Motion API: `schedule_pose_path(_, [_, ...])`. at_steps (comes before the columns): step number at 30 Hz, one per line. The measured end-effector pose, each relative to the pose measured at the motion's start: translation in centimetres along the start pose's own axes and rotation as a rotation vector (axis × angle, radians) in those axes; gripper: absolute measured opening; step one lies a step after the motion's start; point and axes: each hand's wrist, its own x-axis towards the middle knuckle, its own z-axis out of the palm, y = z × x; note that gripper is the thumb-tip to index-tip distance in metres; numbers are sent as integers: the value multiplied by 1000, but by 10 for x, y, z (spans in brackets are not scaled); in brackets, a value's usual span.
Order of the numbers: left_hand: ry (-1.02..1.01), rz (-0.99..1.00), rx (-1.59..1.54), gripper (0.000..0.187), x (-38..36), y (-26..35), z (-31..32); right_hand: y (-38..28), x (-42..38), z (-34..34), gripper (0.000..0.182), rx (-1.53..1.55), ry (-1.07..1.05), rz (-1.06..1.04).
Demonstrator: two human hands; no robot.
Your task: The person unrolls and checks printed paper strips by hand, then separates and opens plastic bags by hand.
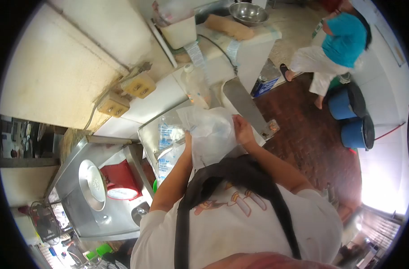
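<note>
Between my hands, in front of my chest, is a translucent plastic bag (213, 136), spread wide. My right hand (243, 130) is closed on the bag's right edge. At the opposite edge is my left hand (189, 137), its fingers mostly covered by the plastic; it appears to grip that side. Below the bag lies a worktop with printed plastic packaging (167, 136) with blue lettering, left of my left hand. Just beyond the bag stands a clear plastic bottle (195, 87).
A steel table on the left holds a metal bowl (92, 184) and a red-framed scale (121, 180). Wall sockets (139, 85) are above the worktop. Farther off are another steel bowl (248, 13), blue buckets (357, 133) and a person in a teal shirt (345, 38).
</note>
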Motion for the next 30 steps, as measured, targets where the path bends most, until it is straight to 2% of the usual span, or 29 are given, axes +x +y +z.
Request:
schedule_pose_path(7, [28,6,44,28,19,-16,-14,5,10,-1,27,-116,13,-42])
schedule_pose_path(10, [15,6,66,29,26,-20,-20,6,15,-8,30,-176,-78,-33])
schedule_pose_path(18, [-68,63,221,31,67,-53,-54,20,16,4,34,-230,-124,83])
schedule_pose_path(20, [-71,42,209,32,67,-54,-54,39,23,2,31,-222,-204,171])
schedule_pose_path(22, [-7,-156,-13,31,36,-11,-11,84,35,7,26,-176,-290,252])
schedule_pose_path(25, [-29,-47,102,33,11,12,11,189,56,31,25,117,-340,251])
schedule_pose_path(26, [-2,-30,81,34,7,10,13,172,55,22,30,94,-341,296])
schedule_pose_path(28, [68,-89,154,43,-2,1,-3,69,30,-13,33,-360,-175,2])
schedule_pose_path(29, [105,-164,244,51,-2,-4,-18,11,25,-35,43,-298,-266,158])
schedule_pose_path(30, [202,-32,343,59,-26,14,-9,29,26,-32,46,-62,-107,-71])
